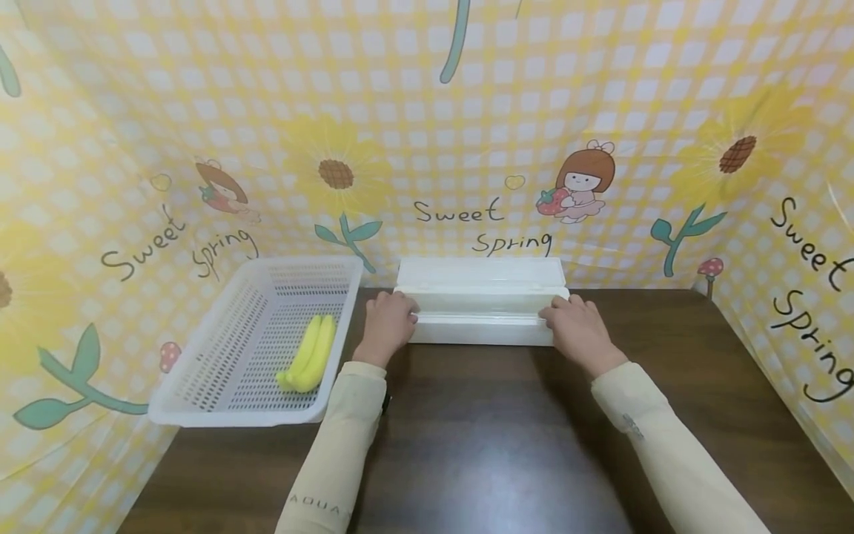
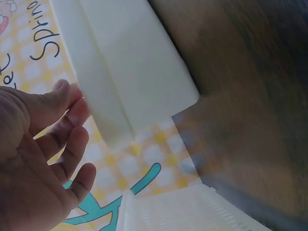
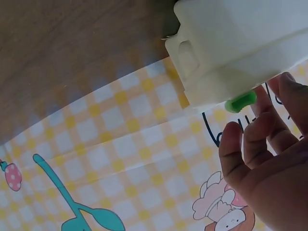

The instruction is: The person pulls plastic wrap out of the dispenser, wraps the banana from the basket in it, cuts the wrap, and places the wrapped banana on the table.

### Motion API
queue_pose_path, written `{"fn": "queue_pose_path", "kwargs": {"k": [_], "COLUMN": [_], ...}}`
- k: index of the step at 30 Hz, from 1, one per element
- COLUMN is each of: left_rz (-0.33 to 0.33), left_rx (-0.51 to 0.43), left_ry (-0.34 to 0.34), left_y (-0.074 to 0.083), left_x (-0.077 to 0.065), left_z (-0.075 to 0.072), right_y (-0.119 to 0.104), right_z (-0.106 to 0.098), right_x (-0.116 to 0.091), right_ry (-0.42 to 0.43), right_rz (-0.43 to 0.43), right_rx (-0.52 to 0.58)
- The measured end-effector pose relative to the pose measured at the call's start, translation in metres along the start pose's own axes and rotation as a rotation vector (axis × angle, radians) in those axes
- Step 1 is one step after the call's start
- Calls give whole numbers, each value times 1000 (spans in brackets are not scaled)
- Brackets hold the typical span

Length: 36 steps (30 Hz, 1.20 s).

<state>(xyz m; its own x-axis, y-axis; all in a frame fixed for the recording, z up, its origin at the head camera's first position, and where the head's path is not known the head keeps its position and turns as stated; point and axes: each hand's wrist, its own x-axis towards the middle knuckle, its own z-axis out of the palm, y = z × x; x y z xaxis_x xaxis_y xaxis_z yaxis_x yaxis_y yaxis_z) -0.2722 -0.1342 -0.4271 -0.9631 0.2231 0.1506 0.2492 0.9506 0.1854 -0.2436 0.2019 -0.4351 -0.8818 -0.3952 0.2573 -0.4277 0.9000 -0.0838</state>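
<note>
A long white box, apparently a cling film dispenser (image 1: pixel 480 334), lies crosswise at the back of the table with its lid (image 1: pixel 480 273) raised behind it. At the box's left end, my left hand (image 1: pixel 387 322) pinches at the upper edge with thumb and forefinger; the other fingers are loosely bent. The right hand (image 1: pixel 580 330) does the same at the opposite end. A green slider (image 3: pixel 240 102) shows beside its fingers under the box edge in the right wrist view. Whether clear film lies between the fingertips is too faint to tell.
To the left stands a white perforated plastic basket (image 1: pixel 240 417) with yellow bananas (image 1: pixel 313 356) inside. Yellow checked cloth (image 1: pixel 467 111) hangs behind and at both sides of the dark wooden table (image 1: pixel 480 445).
</note>
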Motion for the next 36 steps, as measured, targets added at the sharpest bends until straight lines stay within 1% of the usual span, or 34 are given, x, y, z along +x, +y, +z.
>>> {"fn": "queue_pose_path", "kwargs": {"k": [4, 8, 10, 12, 14, 17, 22, 26, 29, 33, 36], "left_rz": [7, 11, 10, 6, 1, -5, 4, 9, 9, 8, 0], "left_rx": [-39, -82, -89, -80, -63, -65, -96, -61, -49, -73, -90], "left_ry": [-5, 7, 0, -21, -42, -61, -57, -40, -10, 14, 27], "left_y": [-3, -8, -11, -13, -14, -16, -17, -14, -13, -13, -14], "left_x": [5, 12, 15, 18, 19, 20, 23, 29, 32, 35, 35], "left_z": [2, 6, 8, 10, 13, 17, 18, 19, 21, 21, 20], "right_y": [6, 10, 10, 12, 13, 16, 19, 20, 20, 13, 1], "right_z": [-1, 0, 1, 3, 5, 9, 11, 12, 13, 12, 9], "right_x": [11, 20, 22, 23, 23, 23, 21, 20, 20, 23, 30], "right_ry": [-41, -56, -53, -45, -34, -9, 3, 22, 42, 69, 59], "right_rz": [-19, -50, -65, -72, -73, -78, -83, -81, -66, -23, -13], "right_rx": [-6, -17, -17, -13, 2, 17, 9, -8, -9, 14, 70]}}
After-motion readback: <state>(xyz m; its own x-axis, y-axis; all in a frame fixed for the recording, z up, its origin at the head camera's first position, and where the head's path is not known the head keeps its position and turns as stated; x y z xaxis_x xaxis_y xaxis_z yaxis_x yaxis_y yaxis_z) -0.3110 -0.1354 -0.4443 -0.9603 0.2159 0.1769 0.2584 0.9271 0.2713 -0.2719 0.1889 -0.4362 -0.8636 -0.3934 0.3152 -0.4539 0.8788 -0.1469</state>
